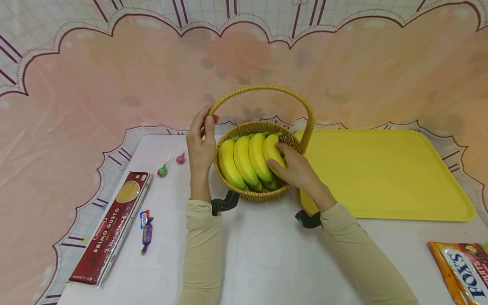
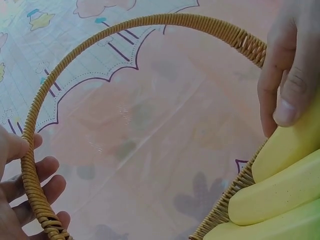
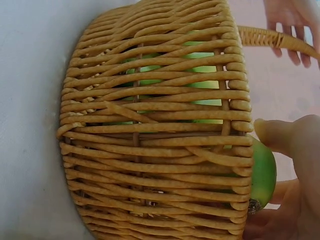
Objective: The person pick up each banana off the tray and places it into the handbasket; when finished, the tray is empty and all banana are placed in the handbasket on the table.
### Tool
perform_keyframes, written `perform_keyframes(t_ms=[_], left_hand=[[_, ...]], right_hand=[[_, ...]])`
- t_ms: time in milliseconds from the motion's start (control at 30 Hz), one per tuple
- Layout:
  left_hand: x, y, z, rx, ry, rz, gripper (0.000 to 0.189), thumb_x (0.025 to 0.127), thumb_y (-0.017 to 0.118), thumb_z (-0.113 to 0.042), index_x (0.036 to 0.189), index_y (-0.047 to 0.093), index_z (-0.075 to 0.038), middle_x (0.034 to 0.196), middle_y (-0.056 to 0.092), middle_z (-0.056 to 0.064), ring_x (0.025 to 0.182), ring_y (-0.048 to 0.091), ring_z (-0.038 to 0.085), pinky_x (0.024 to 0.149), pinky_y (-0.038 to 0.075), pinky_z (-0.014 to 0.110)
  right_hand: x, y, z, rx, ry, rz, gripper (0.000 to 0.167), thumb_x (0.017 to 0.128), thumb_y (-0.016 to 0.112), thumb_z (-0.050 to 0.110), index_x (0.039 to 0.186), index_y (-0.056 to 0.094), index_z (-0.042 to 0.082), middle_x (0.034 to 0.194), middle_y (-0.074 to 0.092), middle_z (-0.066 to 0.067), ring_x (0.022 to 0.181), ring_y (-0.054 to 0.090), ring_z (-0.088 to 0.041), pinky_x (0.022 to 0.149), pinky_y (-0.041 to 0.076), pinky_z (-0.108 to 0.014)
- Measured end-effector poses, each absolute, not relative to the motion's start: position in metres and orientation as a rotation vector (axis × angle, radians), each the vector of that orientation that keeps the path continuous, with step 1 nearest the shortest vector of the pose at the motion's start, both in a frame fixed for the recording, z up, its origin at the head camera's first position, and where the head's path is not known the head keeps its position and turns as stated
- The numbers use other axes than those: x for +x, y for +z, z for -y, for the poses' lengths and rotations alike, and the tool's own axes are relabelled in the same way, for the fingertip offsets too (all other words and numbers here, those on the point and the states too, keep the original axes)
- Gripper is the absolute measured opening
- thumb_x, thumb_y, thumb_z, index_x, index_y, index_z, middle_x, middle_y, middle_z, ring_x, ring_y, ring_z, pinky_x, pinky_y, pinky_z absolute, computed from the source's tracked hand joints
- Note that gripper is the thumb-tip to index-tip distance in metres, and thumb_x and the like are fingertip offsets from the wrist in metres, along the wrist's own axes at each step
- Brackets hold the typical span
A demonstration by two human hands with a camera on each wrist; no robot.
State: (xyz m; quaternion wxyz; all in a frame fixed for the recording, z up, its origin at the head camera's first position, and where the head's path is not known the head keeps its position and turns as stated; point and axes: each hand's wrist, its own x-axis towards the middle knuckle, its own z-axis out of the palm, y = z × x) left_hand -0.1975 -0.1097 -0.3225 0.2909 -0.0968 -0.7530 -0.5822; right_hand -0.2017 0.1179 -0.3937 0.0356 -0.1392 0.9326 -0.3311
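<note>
A yellow wicker basket (image 1: 263, 195) stands at the middle of the white table, with a bunch of bananas (image 1: 241, 159) inside it. My left hand (image 1: 202, 142) holds the left side of the tall arched handle (image 1: 263, 87); in the left wrist view its thumb and fingers lie around the handle. At the basket's right rim, my right hand (image 1: 301, 171) grips the rightmost banana (image 1: 271, 150), thumb on its near side. The right wrist view shows the woven wall (image 3: 160, 165) close up and a green banana tip (image 3: 262, 172) beside the right thumb.
A yellow tray (image 1: 385, 173) lies right of the basket. To the left are a red spaghetti pack (image 1: 114, 224), two lollipops (image 1: 162, 170), a purple-wrapped candy (image 1: 147, 235) and a small blue-and-red wrapper (image 1: 144, 218). A FOX'S candy bag (image 1: 467, 269) lies at the front right.
</note>
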Motion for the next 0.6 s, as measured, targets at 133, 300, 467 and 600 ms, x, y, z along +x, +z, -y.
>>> perform_keyframes(t_ms=[133,300,467,600], left_hand=[[-0.197,-0.323,0.111,-0.255,-1.552,2.016,0.034,0.100,0.045,-0.011,0.129,0.053,0.004,0.105,0.062,0.025,0.099,0.059,0.032,0.101,0.046,0.043],[-0.197,-0.325,0.112,-0.259,-1.559,2.018,0.034,0.100,0.044,-0.011,0.129,0.053,0.004,0.107,0.062,0.025,0.101,0.059,0.032,0.101,0.046,0.041],[-0.204,-0.333,0.116,-0.289,-1.561,2.015,0.035,0.099,0.044,-0.010,0.132,0.051,0.002,0.114,0.062,0.023,0.107,0.061,0.031,0.104,0.044,0.039],[-0.216,-0.347,0.121,-0.326,-1.524,2.018,0.037,0.099,0.046,-0.012,0.136,0.050,-0.006,0.119,0.062,0.018,0.110,0.060,0.025,0.102,0.045,0.038]], right_hand=[[-0.199,-0.393,-0.119,-0.421,-1.047,-2.842,0.065,0.096,0.048,0.046,0.144,0.032,0.005,0.145,0.041,-0.016,0.130,0.044,-0.034,0.106,0.038,-0.050],[-0.194,-0.391,-0.120,-0.400,-1.096,-2.804,0.066,0.096,0.043,0.049,0.146,0.031,0.008,0.142,0.043,-0.016,0.127,0.046,-0.033,0.102,0.040,-0.050],[-0.189,-0.391,-0.127,-0.410,-1.121,-2.851,0.064,0.096,0.045,0.048,0.145,0.032,0.009,0.141,0.043,-0.016,0.126,0.046,-0.033,0.102,0.040,-0.051],[-0.182,-0.392,-0.141,-0.469,-1.210,-2.880,0.058,0.097,0.047,0.041,0.143,0.035,0.008,0.132,0.047,-0.015,0.115,0.051,-0.029,0.097,0.044,-0.048]])
